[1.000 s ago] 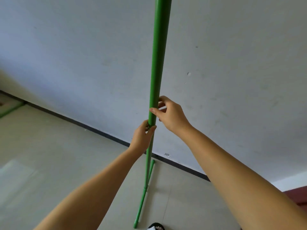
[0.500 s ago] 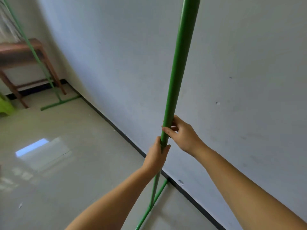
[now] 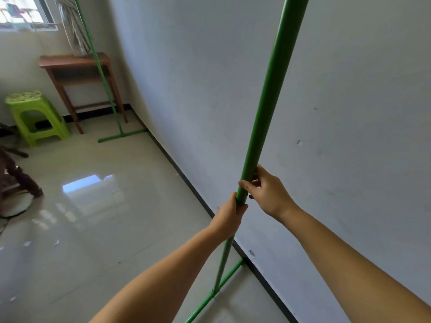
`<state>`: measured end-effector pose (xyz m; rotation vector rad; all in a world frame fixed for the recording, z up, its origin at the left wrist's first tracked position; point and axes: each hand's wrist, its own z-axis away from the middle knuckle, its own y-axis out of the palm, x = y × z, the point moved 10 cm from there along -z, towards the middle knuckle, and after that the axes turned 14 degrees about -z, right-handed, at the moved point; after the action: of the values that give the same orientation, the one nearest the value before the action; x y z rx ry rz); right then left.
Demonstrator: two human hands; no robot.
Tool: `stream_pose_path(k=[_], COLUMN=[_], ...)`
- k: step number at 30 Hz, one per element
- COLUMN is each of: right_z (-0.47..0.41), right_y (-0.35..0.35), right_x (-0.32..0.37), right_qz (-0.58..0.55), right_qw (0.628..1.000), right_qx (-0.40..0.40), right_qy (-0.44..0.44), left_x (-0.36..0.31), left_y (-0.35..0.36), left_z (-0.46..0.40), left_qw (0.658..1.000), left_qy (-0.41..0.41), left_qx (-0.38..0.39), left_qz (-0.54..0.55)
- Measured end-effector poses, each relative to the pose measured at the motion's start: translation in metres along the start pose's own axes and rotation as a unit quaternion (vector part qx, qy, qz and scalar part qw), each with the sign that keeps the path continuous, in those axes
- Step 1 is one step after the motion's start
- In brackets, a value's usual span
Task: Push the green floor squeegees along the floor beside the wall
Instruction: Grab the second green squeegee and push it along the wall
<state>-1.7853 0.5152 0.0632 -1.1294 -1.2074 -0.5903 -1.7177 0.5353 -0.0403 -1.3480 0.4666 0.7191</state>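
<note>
A green floor squeegee stands nearly upright in front of me, its long handle running off the top of the view. Its green blade rests on the tiled floor with one end at the black skirting of the wall. My left hand is wrapped around the handle from the left, below my right hand, whose fingers curl around it from the right. A second green squeegee stands farther off beside the same wall, blade on the floor.
The grey wall runs along the right with a black skirting. At the far end stand a brown wooden table and a lime plastic stool. Dark furniture legs sit at the left edge. Glossy tiles spread between.
My view has swung left and up, bringing the far corner, table, stool and second squeegee into sight. Both hands keep the same hold on the handle, which now leans slightly more to the right.
</note>
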Motion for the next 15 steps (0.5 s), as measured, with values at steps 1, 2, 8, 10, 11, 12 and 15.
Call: stream_pose_path(k=[1,2,8,10,11,12,15], right_z=[0.006,0.012,0.031,0.032,0.032,0.032,0.033], right_y=[-0.003,-0.006,-0.012,-0.012,-0.011,-0.011,-0.011], right_x=[-0.001,-0.002,-0.005,-0.005,-0.005,-0.005,-0.005], right_qz=[0.003,0.006,0.003,-0.005,-0.006,-0.007,-0.005], right_qw=[1.0,1.0,1.0,1.0,1.0,1.0,1.0], right_qx=[0.002,0.004,-0.004,-0.008,-0.01,-0.011,-0.021], right_qy=[-0.001,0.001,0.005,0.008,0.009,0.013,0.021], left_x=[-0.003,-0.005,-0.009,-0.01,-0.01,-0.011,-0.01], left_y=[0.005,0.01,0.022,0.022,0.021,0.02,0.02], left_z=[0.003,0.007,0.018,0.018,0.018,0.018,0.018], left_qw=[1.0,1.0,1.0,1.0,1.0,1.0,1.0], left_qy=[0.004,0.006,0.014,0.02,0.023,0.023,0.021], left_qx=[0.003,0.007,0.015,0.014,0.012,0.011,0.015], left_qz=[-0.002,-0.005,-0.006,-0.004,-0.004,-0.007,-0.017])
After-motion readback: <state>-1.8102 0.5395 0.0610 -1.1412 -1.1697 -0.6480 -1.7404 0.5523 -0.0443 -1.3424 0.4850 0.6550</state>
